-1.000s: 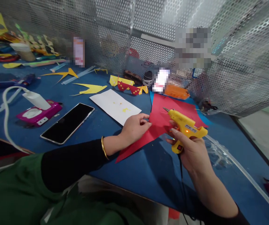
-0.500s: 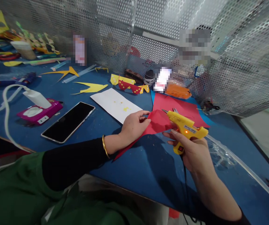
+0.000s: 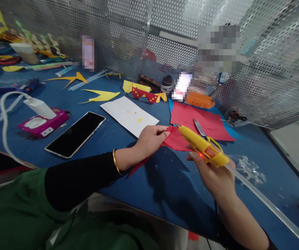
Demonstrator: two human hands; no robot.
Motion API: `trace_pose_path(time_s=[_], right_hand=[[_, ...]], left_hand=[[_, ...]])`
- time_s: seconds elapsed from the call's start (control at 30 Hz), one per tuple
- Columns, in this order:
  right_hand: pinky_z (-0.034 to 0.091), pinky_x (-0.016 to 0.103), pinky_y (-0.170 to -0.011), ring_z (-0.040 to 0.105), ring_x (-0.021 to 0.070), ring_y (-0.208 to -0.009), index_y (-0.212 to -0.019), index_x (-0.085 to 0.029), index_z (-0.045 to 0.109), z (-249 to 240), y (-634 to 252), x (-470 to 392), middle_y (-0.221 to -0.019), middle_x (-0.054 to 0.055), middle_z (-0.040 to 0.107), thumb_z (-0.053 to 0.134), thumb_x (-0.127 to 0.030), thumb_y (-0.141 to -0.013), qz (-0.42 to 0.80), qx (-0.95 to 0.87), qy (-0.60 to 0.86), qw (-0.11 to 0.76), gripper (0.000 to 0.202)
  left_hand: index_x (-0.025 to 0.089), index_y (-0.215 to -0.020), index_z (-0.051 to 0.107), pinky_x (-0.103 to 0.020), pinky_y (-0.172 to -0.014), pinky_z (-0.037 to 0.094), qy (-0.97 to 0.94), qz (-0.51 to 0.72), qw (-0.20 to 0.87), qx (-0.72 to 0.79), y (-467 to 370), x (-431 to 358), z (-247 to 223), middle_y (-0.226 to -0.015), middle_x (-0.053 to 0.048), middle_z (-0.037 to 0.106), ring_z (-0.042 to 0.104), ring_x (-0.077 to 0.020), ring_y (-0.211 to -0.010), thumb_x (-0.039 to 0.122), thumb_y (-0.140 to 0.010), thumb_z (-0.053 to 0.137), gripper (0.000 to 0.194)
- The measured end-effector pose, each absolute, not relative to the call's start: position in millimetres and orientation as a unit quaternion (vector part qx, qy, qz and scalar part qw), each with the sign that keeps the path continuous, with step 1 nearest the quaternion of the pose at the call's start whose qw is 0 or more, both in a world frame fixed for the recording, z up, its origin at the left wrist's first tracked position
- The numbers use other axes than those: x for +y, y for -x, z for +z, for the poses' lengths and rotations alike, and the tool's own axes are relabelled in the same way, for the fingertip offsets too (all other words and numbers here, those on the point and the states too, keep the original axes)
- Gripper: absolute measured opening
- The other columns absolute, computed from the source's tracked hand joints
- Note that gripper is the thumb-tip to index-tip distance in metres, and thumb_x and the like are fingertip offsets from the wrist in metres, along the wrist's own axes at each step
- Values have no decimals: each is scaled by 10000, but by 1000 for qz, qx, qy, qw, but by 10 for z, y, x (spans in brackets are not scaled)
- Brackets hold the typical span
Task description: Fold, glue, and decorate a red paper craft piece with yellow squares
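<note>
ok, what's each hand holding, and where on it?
Left hand: red paper piece, pinched at its upper edge. Right hand: yellow glue gun, probably by its handle, mostly hidden.

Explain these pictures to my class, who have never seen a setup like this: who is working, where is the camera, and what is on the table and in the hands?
There is no robot here, just a person's two bare hands. Every picture comes from one camera worn on the head, looking forward and down. The left hand pinches red paper; the right hand holds a yellow glue gun. On the blue table lie a dark-screened phone, a white sheet and scissors.
</note>
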State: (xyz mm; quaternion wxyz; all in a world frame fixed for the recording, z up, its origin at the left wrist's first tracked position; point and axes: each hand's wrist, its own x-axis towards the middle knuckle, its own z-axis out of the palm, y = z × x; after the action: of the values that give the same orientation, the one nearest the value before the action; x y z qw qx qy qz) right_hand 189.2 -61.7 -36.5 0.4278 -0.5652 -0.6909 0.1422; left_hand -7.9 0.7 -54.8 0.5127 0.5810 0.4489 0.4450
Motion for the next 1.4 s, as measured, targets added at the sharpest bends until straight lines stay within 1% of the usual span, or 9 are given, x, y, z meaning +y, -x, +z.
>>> trace_pose_path(time_s=[0.17,0.33,0.47,0.6,0.77,1.07,1.23,1.4], right_hand=[[538,349,-654,656,178,-654,-983,-258,748,-394,-1871,-589,-771,19,716,667,-511,-883,155,-706,553,415,283],[521,335,-629,644,182,-658,-874,-255,749,-372,-1836,-586,-712,21,684,636,-535,-896,118,-712,560,407,302],[509,335,-633,623,169,-633,-880,-245,736,-408,-1852,-580,-709,16,679,639,-523,-898,116,-712,563,404,295],[496,328,-625,624,166,-635,-895,-240,731,-437,-1868,-575,-720,13,683,635,-507,-907,117,-713,563,401,284],[488,308,-586,607,156,-595,-852,-224,717,-414,-1863,-574,-671,3,659,628,-475,-913,85,-728,552,397,274],[466,272,-541,583,134,-586,-816,-214,664,-410,-1863,-568,-658,-14,621,622,-402,-926,51,-743,532,402,222],[446,271,-520,547,120,-539,-764,-211,625,-442,-1866,-566,-620,-29,580,634,-422,-919,56,-735,536,412,262],[445,277,-514,551,126,-544,-788,-212,632,-469,-1871,-562,-641,-19,603,636,-446,-916,52,-732,539,412,267]], left_hand=[[196,-828,758,-259,-729,462,-571,450,510,459,77,7,-512,-788,1,721,601,-137,-755,275,-890,564,219],[191,-773,729,-260,-726,465,-579,451,501,458,83,-9,-490,-760,-1,697,585,-140,-745,283,-877,562,218],[181,-724,711,-265,-738,482,-585,449,499,455,83,-26,-487,-741,-11,688,583,-143,-743,308,-875,560,249],[182,-735,714,-267,-741,490,-584,449,498,457,78,-33,-496,-739,-14,688,590,-151,-763,326,-863,565,244],[173,-752,713,-278,-735,493,-596,449,490,450,81,-37,-501,-783,-16,701,597,-152,-768,340,-861,553,255],[178,-708,692,-290,-745,510,-601,451,483,449,82,-34,-502,-779,-20,710,599,-147,-742,328,-860,546,259],[186,-746,700,-293,-759,504,-598,452,487,449,81,-28,-505,-793,-19,715,610,-151,-774,323,-856,541,237],[185,-727,686,-297,-746,493,-602,452,480,450,83,-16,-521,-762,-13,698,587,-139,-719,344,-855,544,249]])
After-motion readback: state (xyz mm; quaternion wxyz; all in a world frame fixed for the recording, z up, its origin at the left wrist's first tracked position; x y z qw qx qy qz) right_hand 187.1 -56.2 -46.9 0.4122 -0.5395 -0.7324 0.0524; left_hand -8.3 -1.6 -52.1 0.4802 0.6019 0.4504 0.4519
